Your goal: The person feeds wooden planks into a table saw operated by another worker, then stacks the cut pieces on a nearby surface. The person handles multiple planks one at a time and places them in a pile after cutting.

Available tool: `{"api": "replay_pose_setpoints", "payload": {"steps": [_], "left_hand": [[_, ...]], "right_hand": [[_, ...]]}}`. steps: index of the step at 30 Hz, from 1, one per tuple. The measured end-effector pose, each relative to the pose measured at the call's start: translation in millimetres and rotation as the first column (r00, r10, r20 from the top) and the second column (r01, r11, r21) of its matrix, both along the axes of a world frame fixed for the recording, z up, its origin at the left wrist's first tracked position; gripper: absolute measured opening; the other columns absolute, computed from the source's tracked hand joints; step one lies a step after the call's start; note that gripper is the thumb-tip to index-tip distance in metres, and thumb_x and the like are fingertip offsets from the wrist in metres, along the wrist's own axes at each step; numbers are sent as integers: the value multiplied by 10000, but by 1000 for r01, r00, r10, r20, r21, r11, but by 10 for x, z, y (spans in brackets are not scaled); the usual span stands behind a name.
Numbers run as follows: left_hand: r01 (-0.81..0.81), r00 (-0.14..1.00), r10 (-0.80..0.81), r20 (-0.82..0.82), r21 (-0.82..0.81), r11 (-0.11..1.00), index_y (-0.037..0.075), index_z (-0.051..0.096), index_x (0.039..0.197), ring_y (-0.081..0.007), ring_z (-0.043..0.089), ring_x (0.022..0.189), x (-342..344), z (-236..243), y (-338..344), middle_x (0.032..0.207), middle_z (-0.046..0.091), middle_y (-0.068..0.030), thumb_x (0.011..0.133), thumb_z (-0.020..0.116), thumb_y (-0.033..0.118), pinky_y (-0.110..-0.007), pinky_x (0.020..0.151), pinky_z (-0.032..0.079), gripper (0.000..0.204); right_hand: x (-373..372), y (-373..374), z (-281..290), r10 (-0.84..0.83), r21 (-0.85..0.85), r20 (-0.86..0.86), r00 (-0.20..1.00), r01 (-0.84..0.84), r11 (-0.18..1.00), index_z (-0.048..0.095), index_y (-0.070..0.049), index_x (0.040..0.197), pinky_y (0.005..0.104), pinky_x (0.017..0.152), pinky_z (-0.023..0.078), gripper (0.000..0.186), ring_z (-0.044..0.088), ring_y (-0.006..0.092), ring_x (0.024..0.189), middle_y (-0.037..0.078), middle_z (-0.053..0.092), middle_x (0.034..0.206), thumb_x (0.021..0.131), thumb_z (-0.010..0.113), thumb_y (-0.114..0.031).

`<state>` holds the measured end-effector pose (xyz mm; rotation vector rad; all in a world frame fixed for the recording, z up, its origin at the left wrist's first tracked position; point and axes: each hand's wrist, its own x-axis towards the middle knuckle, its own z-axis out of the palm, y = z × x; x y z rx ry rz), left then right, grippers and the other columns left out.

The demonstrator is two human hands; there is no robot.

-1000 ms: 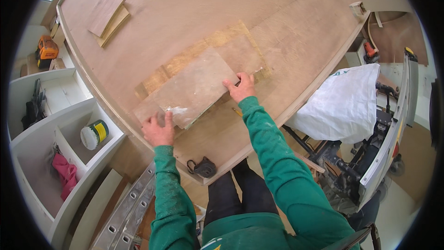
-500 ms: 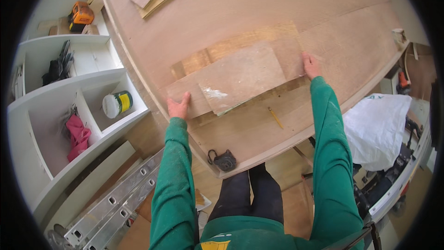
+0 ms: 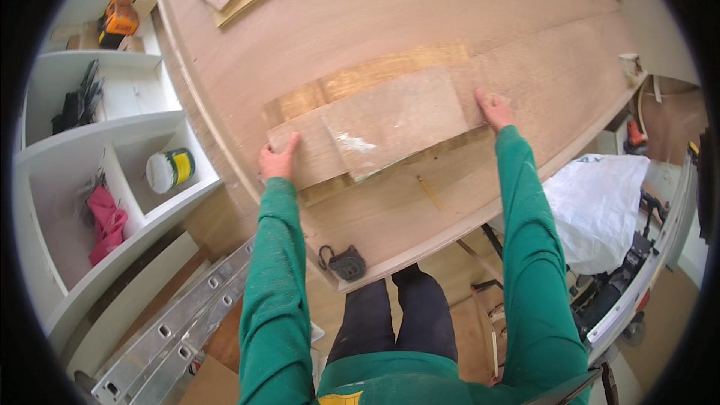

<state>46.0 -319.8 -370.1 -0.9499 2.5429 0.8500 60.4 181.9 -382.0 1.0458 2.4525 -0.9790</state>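
A thin wooden board (image 3: 309,151) lies across a low stack on the big wooden panel, its long side slanting up to the right. My left hand (image 3: 277,160) grips its left end, thumb on top. Around the right end my right hand (image 3: 496,111) is closed, fingers along the edge. On top of this board rests a shorter piece of plywood (image 3: 405,116) with a white smear. Yellowish wood strips (image 3: 367,73) show beneath, on the far side. A pencil (image 3: 430,192) and a black tape measure (image 3: 346,262) lie nearer to me.
Raised edging borders the large panel (image 3: 360,15). Two offcuts (image 3: 246,1) lie at its far left. White shelving (image 3: 112,146) on the left holds a paint tub (image 3: 170,170) and a pink cloth (image 3: 109,225). Below is a metal ladder (image 3: 176,330); a white sack (image 3: 598,206) is on the right.
The view has shifted a little. Both hands keep their grip, and the board with the plywood on it has slid slightly rightward and away over the strips below.
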Motion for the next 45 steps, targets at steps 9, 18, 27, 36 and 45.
{"api": "replay_pose_setpoints", "payload": {"steps": [9,18,27,36,45], "left_hand": [[-77,996,86,-7,370,926,-73,623,995,-226,591,884,-82,-88,-67,948,643,-152,657,719,607,-352,824,453,765],[-149,988,148,34,411,900,-62,579,1021,-200,568,874,43,40,-62,979,614,-141,684,706,594,-326,790,443,748],[-144,942,284,-178,551,822,-28,552,1019,-193,588,842,1057,1325,-180,949,619,-126,701,731,538,-309,760,471,673],[-365,820,549,-160,594,717,-16,559,1035,-189,593,876,3082,2607,-622,972,633,-119,758,724,423,-330,776,473,545],[-631,718,696,10,431,645,-92,459,1226,-289,545,1088,4974,2985,-1097,1149,571,-224,711,638,644,-363,938,420,916]], "right_hand": [[347,123,-199,-185,-375,-1,983,171,911,479,78,1258,355,980,384,918,507,288,1168,223,512,1270,742,573,-675],[776,-68,339,-350,-708,80,934,300,640,397,16,1346,295,1025,344,813,456,209,1218,115,465,1345,816,588,-571],[1310,-232,1593,-404,-782,17,914,264,564,453,30,1286,312,962,410,708,507,212,1129,133,515,1268,842,604,-501],[1906,-623,2815,115,-714,-130,985,-173,679,485,18,1251,325,893,447,613,554,208,1026,122,578,1156,857,603,-437],[2441,-1529,3334,342,-912,127,931,-26,409,475,-7,1239,418,890,494,581,591,282,1019,136,593,1133,784,686,-300]]}}
